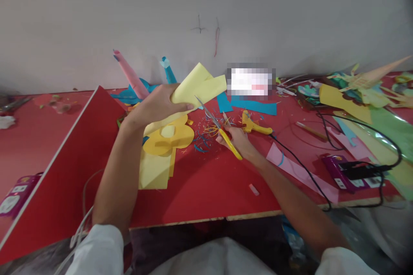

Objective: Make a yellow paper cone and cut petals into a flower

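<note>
My left hand [161, 103] is closed on a folded pale-yellow sheet of paper [203, 86], raised above the table, with its thumb along the near side. In my right hand [237, 139] is a pair of scissors [222, 131] with yellow handles. Their blades point up and left, and the tip is close to the lower edge of the sheet by my left thumb. The fingers of my right hand are partly hidden by the handles. Below my left hand lies a yellow paper flower [167, 135] with a pale centre, on top of pale-yellow sheets [153, 172].
A yellow glue gun [254, 124] with a black cord lies right of my right hand. Paper scraps [203, 137] litter the red table [200, 193]. A red upright panel [71, 167] stands left. A purple power strip [348, 172] and pink paper strip [300, 169] lie right.
</note>
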The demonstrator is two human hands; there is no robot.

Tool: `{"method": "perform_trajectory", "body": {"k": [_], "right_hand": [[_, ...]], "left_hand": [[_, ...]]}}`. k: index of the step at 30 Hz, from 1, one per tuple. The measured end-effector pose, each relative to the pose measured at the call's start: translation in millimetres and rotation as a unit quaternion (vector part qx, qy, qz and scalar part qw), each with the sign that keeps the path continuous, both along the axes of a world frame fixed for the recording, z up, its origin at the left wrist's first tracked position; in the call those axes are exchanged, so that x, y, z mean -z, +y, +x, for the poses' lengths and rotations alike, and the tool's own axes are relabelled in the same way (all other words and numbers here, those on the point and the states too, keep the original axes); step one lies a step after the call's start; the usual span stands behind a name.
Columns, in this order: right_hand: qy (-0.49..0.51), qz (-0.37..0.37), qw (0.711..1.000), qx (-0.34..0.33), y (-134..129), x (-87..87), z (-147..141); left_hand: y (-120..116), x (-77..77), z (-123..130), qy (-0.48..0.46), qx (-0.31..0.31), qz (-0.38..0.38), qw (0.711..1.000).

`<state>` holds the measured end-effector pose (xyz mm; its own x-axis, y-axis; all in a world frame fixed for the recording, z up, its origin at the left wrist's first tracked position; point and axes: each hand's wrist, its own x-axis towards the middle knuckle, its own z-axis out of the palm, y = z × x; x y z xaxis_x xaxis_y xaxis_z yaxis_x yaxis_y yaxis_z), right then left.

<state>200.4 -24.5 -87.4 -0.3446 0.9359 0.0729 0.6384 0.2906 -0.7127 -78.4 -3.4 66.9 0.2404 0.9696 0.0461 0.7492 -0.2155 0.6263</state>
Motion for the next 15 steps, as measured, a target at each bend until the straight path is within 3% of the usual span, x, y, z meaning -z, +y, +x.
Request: {"method": "perform_trajectory", "body": {"k": [15], "right_hand": [[0.003,0.006,1.0,0.019,0.5,2.2,0.7]], "left_hand": [[4.0,7.0,-4.5,-0.032,0.021,0.026,0.999]]}}
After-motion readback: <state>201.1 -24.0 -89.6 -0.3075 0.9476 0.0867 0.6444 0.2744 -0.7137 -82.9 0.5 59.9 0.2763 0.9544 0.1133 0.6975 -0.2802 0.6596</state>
